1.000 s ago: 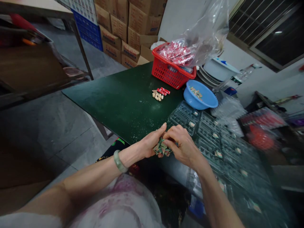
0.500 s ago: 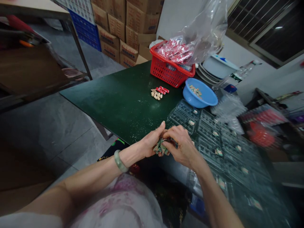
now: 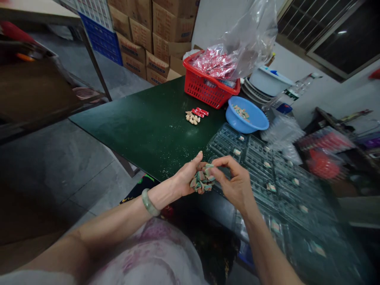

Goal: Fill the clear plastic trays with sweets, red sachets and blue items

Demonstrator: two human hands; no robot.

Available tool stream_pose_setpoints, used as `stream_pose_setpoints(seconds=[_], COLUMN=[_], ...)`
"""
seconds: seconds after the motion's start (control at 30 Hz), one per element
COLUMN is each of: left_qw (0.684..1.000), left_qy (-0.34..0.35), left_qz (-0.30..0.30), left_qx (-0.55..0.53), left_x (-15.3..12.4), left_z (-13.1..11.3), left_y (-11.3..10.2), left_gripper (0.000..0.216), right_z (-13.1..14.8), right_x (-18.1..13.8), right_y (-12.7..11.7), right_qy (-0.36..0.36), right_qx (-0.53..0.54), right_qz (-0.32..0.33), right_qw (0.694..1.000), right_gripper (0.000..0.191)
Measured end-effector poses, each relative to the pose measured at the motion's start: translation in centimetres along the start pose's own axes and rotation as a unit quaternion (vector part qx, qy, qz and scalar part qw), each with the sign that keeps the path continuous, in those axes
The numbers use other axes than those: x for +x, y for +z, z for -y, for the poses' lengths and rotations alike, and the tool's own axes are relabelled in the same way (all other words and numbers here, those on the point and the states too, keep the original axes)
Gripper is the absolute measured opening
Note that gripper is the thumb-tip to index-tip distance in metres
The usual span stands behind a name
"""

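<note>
My left hand [image 3: 186,179], with a pale green bangle [image 3: 150,202] at the wrist, cups a heap of small flat green-and-tan pieces [image 3: 202,181]; their exact kind is not clear. At the right edge of this heap, my right hand [image 3: 237,183] has thumb and index finger pinched on one of the pieces. Below and right of my right hand lie clear plastic trays [image 3: 258,168] with many small compartments. Single pieces like those in my hand sit in several of the trays.
On the dark green table [image 3: 142,122] are pale nut-like pieces [image 3: 192,118] beside red wrapped sticks [image 3: 200,112]. Behind stand a blue bowl [image 3: 249,126] with similar pieces and a red basket [image 3: 204,91] holding red packets under a plastic bag. Cardboard boxes [image 3: 142,35] are stacked beyond.
My right hand has drawn slightly to the right, uncovering more of the heap in my left palm. The whole view has shifted a little; my left hand still cups the pieces.
</note>
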State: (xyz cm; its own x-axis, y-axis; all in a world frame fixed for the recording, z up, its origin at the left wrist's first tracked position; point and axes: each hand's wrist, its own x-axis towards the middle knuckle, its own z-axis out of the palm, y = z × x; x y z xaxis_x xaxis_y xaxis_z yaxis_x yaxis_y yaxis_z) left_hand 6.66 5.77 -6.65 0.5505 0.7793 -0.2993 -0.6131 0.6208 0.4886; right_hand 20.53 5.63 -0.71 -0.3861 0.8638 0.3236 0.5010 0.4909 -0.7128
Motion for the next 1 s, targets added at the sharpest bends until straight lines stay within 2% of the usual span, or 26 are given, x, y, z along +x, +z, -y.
stream_pose_setpoints(seconds=[0.07, 0.13, 0.27, 0.4, 0.6, 0.77, 0.9, 1.0], left_qw=[1.000, 1.000, 0.998, 0.995, 0.987, 0.982, 0.983, 0.983], left_qy=[0.005, 0.007, 0.014, 0.037, 0.065, 0.089, 0.098, 0.094], left_qz=[0.015, 0.026, 0.007, -0.027, -0.076, -0.077, -0.079, -0.089], left_qx=[0.006, 0.014, 0.056, 0.094, 0.125, 0.144, 0.136, 0.133], left_x=[-0.1, -0.2, -0.5, -0.7, -0.9, -0.5, -0.4, -0.4], left_z=[0.0, -0.1, -0.1, 0.1, 0.5, 1.0, 0.9, 0.8], left_y=[-0.1, -0.2, 0.3, 1.0, 1.6, 1.3, 1.3, 1.4], left_gripper=[0.054, 0.056, 0.058, 0.058, 0.057, 0.056, 0.055, 0.054], right_z=[-0.6, -1.0, -0.7, -0.1, -0.6, -0.3, 0.3, 0.3], right_x=[0.1, 0.2, 0.1, 0.0, 0.0, -0.5, -0.8, -0.8], right_y=[-0.7, -1.4, -1.8, -1.0, 0.2, 0.7, 1.2, 1.3], right_qy=[0.036, 0.052, 0.050, 0.051, 0.042, 0.048, 0.001, 0.003], right_qx=[0.048, 0.067, 0.037, 0.017, -0.099, -0.198, -0.217, -0.218], right_qz=[-0.044, -0.057, 0.005, 0.060, 0.046, 0.057, 0.036, 0.027], right_qw=[0.997, 0.995, 0.998, 0.997, 0.993, 0.977, 0.976, 0.976], right_gripper=[0.006, 0.009, 0.006, 0.002, 0.007, 0.009, 0.022, 0.025])
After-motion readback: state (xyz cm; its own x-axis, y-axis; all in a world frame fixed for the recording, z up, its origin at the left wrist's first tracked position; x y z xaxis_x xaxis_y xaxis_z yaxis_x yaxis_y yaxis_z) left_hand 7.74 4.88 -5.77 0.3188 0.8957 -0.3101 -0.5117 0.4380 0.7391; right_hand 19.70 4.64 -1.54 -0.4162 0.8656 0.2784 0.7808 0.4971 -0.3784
